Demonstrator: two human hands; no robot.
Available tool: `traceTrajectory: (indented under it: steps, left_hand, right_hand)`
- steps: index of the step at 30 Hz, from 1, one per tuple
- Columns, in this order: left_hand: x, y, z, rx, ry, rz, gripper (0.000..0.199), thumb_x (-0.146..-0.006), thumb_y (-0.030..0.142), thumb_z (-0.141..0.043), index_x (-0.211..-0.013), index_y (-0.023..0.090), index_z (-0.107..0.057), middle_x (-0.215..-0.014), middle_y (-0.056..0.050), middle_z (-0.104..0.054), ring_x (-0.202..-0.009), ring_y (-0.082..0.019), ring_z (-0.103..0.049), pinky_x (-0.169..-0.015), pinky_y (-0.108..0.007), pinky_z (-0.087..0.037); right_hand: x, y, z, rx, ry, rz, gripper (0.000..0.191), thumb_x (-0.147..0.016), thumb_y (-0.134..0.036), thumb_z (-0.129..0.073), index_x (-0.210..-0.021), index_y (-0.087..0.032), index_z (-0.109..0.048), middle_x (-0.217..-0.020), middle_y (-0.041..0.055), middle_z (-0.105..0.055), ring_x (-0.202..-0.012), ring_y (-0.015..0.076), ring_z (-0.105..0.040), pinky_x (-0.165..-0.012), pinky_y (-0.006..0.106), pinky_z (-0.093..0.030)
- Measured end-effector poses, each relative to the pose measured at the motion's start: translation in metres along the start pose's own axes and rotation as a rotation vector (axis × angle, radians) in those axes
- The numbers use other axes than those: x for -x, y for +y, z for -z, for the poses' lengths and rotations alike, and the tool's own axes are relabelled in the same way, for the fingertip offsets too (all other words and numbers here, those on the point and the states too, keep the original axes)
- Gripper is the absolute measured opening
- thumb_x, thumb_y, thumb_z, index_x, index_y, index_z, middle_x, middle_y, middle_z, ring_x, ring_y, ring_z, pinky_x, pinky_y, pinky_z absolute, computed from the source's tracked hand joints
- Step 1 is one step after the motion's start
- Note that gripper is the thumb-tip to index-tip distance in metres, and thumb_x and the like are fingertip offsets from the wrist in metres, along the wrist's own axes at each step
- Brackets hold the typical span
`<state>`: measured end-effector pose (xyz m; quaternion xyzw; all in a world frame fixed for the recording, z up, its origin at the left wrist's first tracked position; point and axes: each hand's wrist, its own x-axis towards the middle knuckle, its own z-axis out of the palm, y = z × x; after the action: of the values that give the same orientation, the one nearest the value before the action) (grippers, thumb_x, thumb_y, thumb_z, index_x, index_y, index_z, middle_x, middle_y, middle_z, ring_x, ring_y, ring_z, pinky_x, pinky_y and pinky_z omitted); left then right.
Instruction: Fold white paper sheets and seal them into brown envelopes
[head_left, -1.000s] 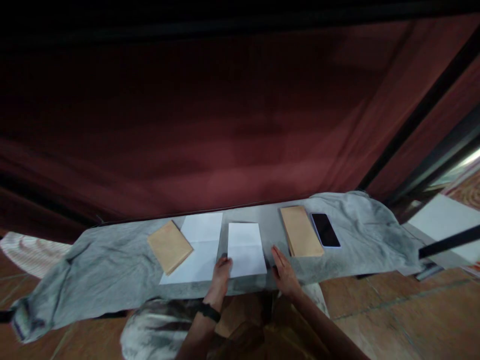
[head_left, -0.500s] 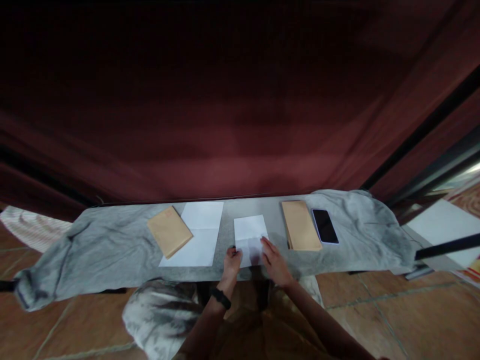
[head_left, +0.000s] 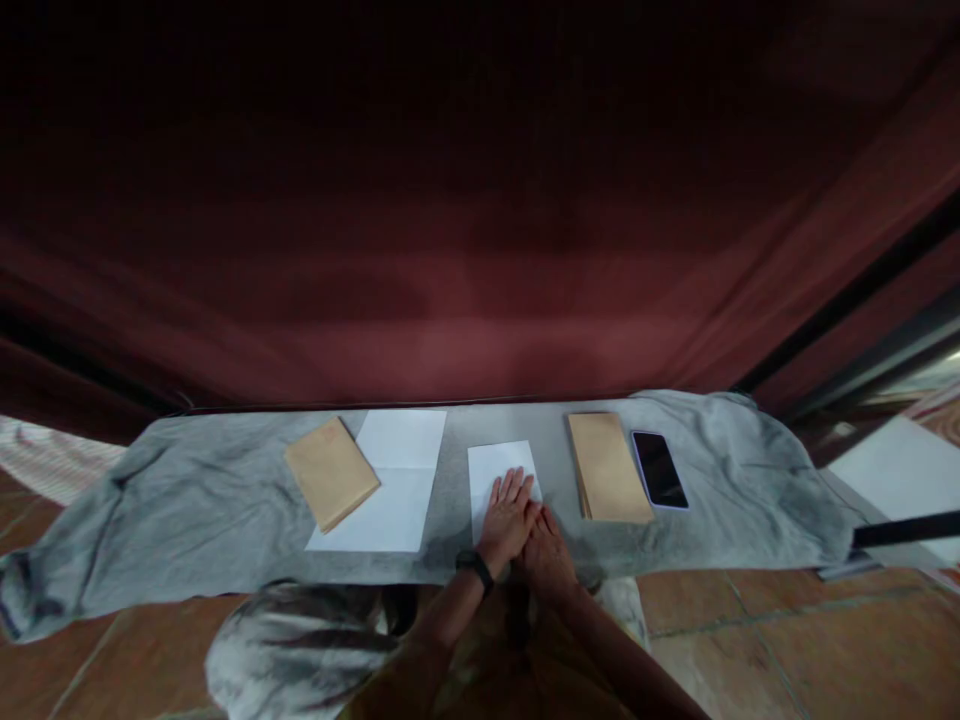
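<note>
In the head view a folded white sheet of paper lies on the cloth-covered bench in front of me. My left hand rests flat across the paper, palm down and fingers stretched out. Beside it, my right hand lies low over the paper's near right corner, fingers extended and partly hidden by the left hand. Left of the hands is a larger white sheet with a crease across it. A stack of brown envelopes overlaps that sheet's left side.
Another stack of brown envelopes lies right of the hands, with a phone in a light purple case next to it. Grey cloth covers the narrow bench. A dark red panel rises along its far edge.
My left hand has moved from the paper's near left corner to lie flat over its middle. The right hand has drawn slightly nearer to me. The view has shifted a little.
</note>
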<state>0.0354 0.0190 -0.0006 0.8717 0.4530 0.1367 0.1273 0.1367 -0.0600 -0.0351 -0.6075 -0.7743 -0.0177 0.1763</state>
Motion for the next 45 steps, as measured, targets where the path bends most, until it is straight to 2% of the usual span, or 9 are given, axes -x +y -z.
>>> traceTrajectory:
  steps: [3,7,15,21,27,33,37,41,45]
  left_hand:
    - [-0.022,-0.017,0.002,-0.055,-0.036,-0.028,0.05,-0.105,0.041,-0.033,-0.148,0.019,-0.047,-0.16,-0.008,-0.04,-0.151,-0.024,-0.032,-0.123,-0.049,-0.029]
    - [-0.032,-0.048,0.01,-0.149,0.009,-0.04,0.051,-0.105,0.038,-0.032,-0.151,0.02,-0.043,-0.161,-0.007,-0.039,-0.152,-0.023,-0.029,-0.124,-0.048,-0.027]
    - [0.004,-0.082,0.017,-0.183,0.121,0.064,0.057,-0.104,0.039,-0.032,-0.154,0.013,-0.037,-0.158,-0.013,-0.041,-0.15,-0.026,-0.033,-0.123,-0.048,-0.03]
    - [0.056,-0.07,0.02,-0.136,0.145,0.068,0.055,-0.104,0.034,-0.034,-0.156,0.015,-0.035,-0.16,-0.013,-0.039,-0.15,-0.026,-0.033,-0.121,-0.049,-0.034]
    - [0.092,-0.051,0.021,-0.136,0.038,-0.136,0.053,-0.103,0.04,-0.039,-0.153,0.023,-0.04,-0.161,-0.005,-0.04,-0.15,-0.023,-0.034,-0.124,-0.047,-0.028]
    - [0.095,-0.056,0.023,-0.152,0.024,-0.186,0.058,-0.102,0.046,-0.041,-0.154,0.021,-0.038,-0.158,-0.008,-0.043,-0.149,-0.022,-0.035,-0.125,-0.047,-0.026]
    - [0.097,-0.055,0.023,-0.195,0.035,-0.18,0.06,-0.103,0.046,-0.04,-0.156,0.021,-0.033,-0.16,-0.009,-0.041,-0.149,-0.023,-0.035,-0.124,-0.047,-0.027]
    - [0.094,-0.05,0.017,-0.162,0.061,-0.127,0.059,-0.104,0.043,-0.036,-0.157,0.017,-0.031,-0.158,-0.012,-0.043,-0.148,-0.023,-0.037,-0.122,-0.047,-0.032]
    - [0.068,-0.048,0.009,-0.126,0.107,-0.026,0.06,-0.104,0.039,-0.035,-0.156,0.012,-0.03,-0.158,-0.017,-0.042,-0.149,-0.026,-0.034,-0.122,-0.051,-0.031]
  right_hand:
    - [-0.002,-0.003,0.006,-0.013,0.029,-0.02,0.048,-0.1,-0.037,-0.051,-0.145,-0.019,-0.054,-0.148,0.0108,-0.056,-0.141,0.0267,-0.046,-0.122,0.046,-0.029]
    - [-0.004,-0.005,0.014,-0.006,0.065,-0.025,0.051,-0.102,-0.036,-0.047,-0.151,-0.021,-0.046,-0.153,0.0087,-0.051,-0.141,0.0241,-0.046,-0.123,0.045,-0.027]
    - [-0.001,-0.004,0.017,0.0,0.061,-0.018,0.05,-0.103,-0.036,-0.046,-0.151,-0.019,-0.045,-0.156,0.0107,-0.046,-0.143,0.0242,-0.044,-0.121,0.045,-0.03]
    - [0.003,-0.003,0.015,-0.011,0.023,-0.081,0.05,-0.103,-0.034,-0.043,-0.151,-0.019,-0.046,-0.157,0.0121,-0.045,-0.144,0.0275,-0.043,-0.12,0.05,-0.032]
    - [-0.014,0.005,0.022,-0.056,-0.03,0.008,0.05,-0.105,-0.03,-0.037,-0.154,-0.019,-0.041,-0.161,0.0082,-0.038,-0.149,0.0236,-0.035,-0.122,0.047,-0.03]
    - [-0.056,0.01,0.015,-0.075,-0.098,0.092,0.047,-0.105,-0.031,-0.038,-0.15,-0.021,-0.046,-0.16,0.0079,-0.04,-0.147,0.0241,-0.038,-0.121,0.049,-0.032]
    - [-0.075,0.02,0.003,-0.058,-0.061,0.043,0.046,-0.104,-0.03,-0.043,-0.149,-0.023,-0.048,-0.16,0.0084,-0.041,-0.147,0.0255,-0.038,-0.12,0.051,-0.03]
    - [-0.077,0.031,-0.004,-0.021,0.005,-0.08,0.05,-0.104,-0.031,-0.041,-0.152,-0.016,-0.043,-0.159,0.0144,-0.041,-0.146,0.0274,-0.039,-0.119,0.052,-0.031]
    - [-0.066,0.033,-0.006,0.012,0.076,-0.157,0.051,-0.105,-0.03,-0.034,-0.153,-0.011,-0.04,-0.156,0.018,-0.044,-0.145,0.0295,-0.04,-0.118,0.055,-0.031]
